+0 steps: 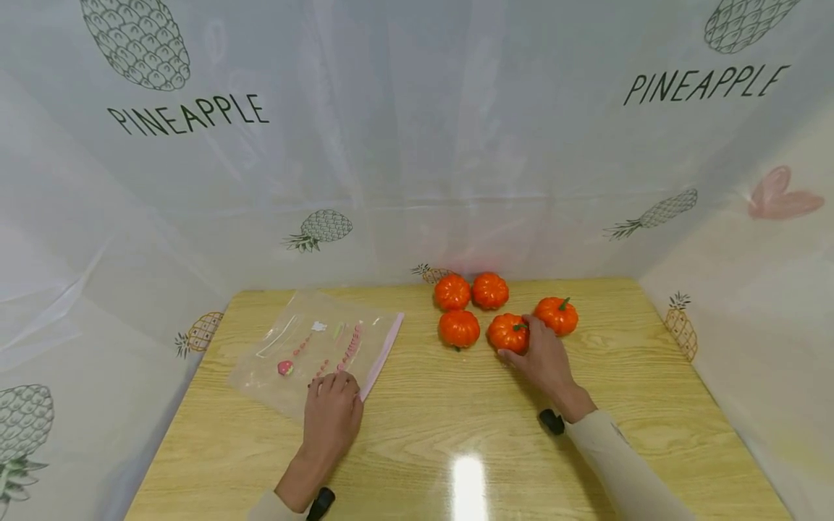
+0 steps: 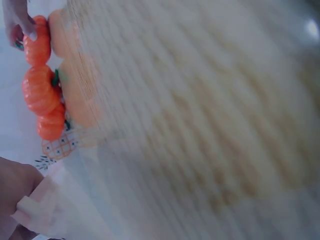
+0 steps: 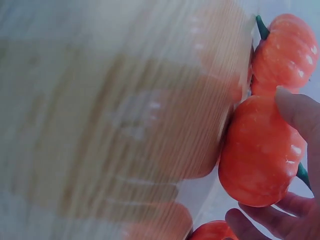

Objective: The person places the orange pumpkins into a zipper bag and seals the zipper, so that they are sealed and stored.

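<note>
My right hand (image 1: 546,359) grips a small orange toy pumpkin (image 1: 507,333) with a green stem. In the right wrist view, the thumb lies on one side of this pumpkin (image 3: 260,155) and the fingers curl round the other. My left hand (image 1: 334,412) holds the near edge of a clear plastic zip bag (image 1: 274,376) with strawberry prints and a pink strip along its opening. This bag lies flat on the left side of the table. In the left wrist view the fingers (image 2: 17,185) are at the pink edge, partly cut off by the frame.
Another pumpkin (image 1: 557,316) sits just right of the gripped one. To its left are a front pumpkin (image 1: 459,329) and two at the back, one left (image 1: 452,292) and one right (image 1: 491,290). Printed sheeting (image 1: 449,145) surrounds the wooden table (image 1: 417,449) at the back and sides.
</note>
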The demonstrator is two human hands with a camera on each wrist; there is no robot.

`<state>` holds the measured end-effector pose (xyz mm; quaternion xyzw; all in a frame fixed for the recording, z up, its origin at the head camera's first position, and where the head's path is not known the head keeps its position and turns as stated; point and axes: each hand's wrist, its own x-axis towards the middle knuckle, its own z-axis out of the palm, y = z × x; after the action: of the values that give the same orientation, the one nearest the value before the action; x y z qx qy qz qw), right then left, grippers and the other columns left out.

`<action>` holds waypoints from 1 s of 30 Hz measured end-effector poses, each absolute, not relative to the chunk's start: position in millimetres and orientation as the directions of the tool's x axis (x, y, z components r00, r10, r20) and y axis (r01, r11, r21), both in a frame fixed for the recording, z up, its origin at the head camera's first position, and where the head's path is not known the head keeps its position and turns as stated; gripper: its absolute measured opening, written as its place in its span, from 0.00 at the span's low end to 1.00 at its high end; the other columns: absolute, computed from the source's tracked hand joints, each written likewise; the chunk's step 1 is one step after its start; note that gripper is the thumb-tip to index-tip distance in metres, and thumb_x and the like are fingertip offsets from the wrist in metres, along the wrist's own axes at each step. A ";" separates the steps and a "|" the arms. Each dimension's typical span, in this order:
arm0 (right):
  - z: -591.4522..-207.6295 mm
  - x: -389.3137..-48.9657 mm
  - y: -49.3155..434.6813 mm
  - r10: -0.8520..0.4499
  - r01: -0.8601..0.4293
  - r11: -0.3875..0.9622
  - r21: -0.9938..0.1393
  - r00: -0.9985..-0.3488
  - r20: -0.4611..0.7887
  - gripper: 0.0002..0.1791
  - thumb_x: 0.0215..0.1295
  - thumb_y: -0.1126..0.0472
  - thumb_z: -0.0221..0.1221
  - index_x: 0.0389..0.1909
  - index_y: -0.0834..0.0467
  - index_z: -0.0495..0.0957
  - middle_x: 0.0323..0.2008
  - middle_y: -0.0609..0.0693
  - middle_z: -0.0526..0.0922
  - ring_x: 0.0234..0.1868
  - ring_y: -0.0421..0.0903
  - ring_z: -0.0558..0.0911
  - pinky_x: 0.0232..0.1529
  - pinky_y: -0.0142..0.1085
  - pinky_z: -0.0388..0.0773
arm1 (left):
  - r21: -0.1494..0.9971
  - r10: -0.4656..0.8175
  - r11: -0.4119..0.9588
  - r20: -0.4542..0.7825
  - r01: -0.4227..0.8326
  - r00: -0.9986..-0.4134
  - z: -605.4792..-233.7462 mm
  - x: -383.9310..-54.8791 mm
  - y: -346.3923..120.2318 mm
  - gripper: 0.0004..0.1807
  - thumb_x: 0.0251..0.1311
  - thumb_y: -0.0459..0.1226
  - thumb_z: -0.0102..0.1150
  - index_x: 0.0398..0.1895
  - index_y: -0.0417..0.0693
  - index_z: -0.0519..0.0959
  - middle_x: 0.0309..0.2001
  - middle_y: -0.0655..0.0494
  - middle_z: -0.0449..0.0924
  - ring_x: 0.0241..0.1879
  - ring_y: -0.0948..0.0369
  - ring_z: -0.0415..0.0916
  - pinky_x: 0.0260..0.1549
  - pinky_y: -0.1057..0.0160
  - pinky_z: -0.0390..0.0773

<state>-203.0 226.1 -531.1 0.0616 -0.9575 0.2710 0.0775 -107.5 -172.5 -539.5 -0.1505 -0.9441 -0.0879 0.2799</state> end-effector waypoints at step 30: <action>-514.3 -150.0 199.0 -0.192 -0.328 0.830 -0.452 -0.928 0.320 0.48 0.50 0.52 0.83 0.68 0.67 0.70 0.59 0.65 0.81 0.58 0.66 0.80 0.59 0.63 0.75 | 0.107 0.098 0.950 0.793 0.295 -0.602 -527.7 -119.1 -166.3 0.02 0.49 0.30 0.63 0.24 0.40 0.80 0.35 0.46 0.81 0.36 0.45 0.79 0.37 0.45 0.78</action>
<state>-150.0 199.0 -514.3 0.1371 -0.9473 0.2578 0.1317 -119.1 -166.3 -527.7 -0.1106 -0.8876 -0.1140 0.4324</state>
